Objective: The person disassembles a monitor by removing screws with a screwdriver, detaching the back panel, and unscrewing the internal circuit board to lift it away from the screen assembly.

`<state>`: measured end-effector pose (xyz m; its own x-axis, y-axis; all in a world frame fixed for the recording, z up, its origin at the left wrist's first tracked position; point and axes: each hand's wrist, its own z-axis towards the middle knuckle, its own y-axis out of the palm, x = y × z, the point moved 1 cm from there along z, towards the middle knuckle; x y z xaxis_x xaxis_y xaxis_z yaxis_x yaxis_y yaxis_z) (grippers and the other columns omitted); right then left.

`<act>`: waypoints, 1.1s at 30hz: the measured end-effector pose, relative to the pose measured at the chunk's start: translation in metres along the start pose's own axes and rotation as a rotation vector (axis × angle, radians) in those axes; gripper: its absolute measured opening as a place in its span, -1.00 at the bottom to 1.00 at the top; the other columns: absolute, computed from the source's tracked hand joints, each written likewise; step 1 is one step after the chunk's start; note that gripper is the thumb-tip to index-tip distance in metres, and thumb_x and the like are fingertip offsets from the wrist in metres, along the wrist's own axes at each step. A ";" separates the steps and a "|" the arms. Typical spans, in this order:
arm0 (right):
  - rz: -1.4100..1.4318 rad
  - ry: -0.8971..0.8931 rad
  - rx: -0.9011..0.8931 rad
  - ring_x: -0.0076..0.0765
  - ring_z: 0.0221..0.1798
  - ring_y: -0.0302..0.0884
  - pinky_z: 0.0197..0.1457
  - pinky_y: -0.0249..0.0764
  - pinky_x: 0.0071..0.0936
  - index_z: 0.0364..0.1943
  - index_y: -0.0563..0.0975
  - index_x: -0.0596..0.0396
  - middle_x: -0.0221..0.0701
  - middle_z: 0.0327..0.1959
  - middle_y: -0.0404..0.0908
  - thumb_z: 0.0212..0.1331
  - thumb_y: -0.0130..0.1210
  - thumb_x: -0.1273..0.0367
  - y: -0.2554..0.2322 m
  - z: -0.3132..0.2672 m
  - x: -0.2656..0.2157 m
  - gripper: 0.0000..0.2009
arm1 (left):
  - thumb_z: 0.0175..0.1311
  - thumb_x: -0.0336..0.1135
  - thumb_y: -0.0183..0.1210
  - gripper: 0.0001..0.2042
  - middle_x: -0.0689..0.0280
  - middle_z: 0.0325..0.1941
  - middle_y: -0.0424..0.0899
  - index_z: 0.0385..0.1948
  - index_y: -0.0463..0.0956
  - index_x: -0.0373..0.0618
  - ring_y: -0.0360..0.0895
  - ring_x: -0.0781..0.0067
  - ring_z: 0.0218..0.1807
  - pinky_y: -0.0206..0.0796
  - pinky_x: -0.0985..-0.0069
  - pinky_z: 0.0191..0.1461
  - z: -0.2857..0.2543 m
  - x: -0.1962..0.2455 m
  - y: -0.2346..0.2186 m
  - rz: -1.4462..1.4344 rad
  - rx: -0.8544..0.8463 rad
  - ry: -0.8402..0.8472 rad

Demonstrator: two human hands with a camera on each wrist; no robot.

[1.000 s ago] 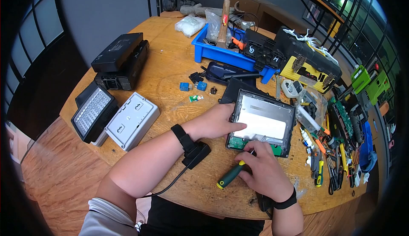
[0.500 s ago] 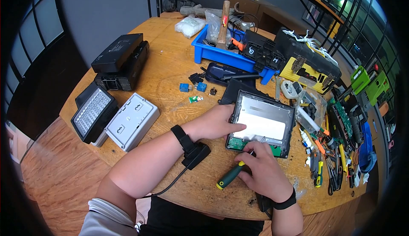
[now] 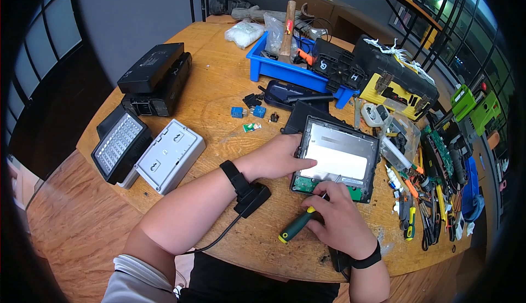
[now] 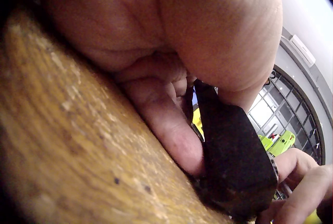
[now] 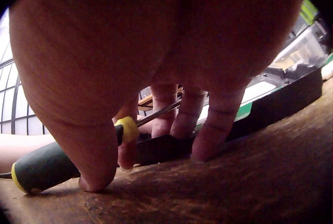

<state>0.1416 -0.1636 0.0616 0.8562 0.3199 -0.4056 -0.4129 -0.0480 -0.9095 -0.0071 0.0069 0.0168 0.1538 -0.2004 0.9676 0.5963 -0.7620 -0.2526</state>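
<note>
A flat rectangular device (image 3: 335,162) with a black frame and a silver metal back panel lies in front of me, a green circuit board (image 3: 304,185) along its near edge. My left hand (image 3: 278,156) grips its left edge, thumb over the metal and fingers along the side; the left wrist view shows the black edge (image 4: 237,156) between them. My right hand (image 3: 341,216) holds a screwdriver with a dark green and yellow handle (image 3: 296,227). Its metal shaft (image 5: 161,110) runs between the fingers toward the board, and the fingers hide its tip in the head view.
Left on the table stand an LED lamp (image 3: 121,140), a white plastic housing (image 3: 171,152) and a black case (image 3: 153,76). Small blue parts (image 3: 237,111) lie beyond the device. A blue bin (image 3: 285,73) stands at the back; hand tools, including pliers (image 3: 404,210), crowd the right side.
</note>
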 end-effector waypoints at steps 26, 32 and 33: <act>0.001 0.005 0.005 0.00 0.12 0.42 0.20 0.46 -0.18 -0.10 0.62 0.05 -0.26 0.01 0.44 -0.05 0.40 0.44 0.000 0.000 0.000 -0.65 | 0.36 -0.21 0.33 -0.60 0.27 -0.31 0.69 0.05 0.51 -0.33 0.58 0.59 -0.43 0.48 0.57 -0.40 -0.001 0.001 0.000 0.014 0.008 0.014; 0.010 0.006 0.004 0.01 0.11 0.42 0.20 0.46 -0.17 -0.10 0.62 0.05 -0.26 0.01 0.44 -0.05 0.39 0.46 -0.001 0.000 -0.001 -0.65 | 0.36 -0.21 0.33 -0.59 0.29 -0.30 0.67 0.06 0.50 -0.32 0.55 0.61 -0.42 0.46 0.58 -0.39 -0.003 0.006 -0.001 0.004 -0.003 -0.007; 0.012 0.008 0.002 0.01 0.11 0.41 0.19 0.46 -0.17 -0.09 0.62 0.05 -0.26 0.01 0.44 -0.05 0.39 0.46 -0.001 0.000 -0.001 -0.65 | 0.36 -0.21 0.33 -0.59 0.29 -0.30 0.67 0.06 0.50 -0.32 0.55 0.61 -0.42 0.46 0.58 -0.39 -0.002 0.005 0.000 0.004 -0.003 -0.006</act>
<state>0.1411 -0.1637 0.0630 0.8539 0.3115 -0.4170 -0.4235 -0.0500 -0.9045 -0.0084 0.0046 0.0219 0.1612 -0.1999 0.9665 0.5935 -0.7628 -0.2568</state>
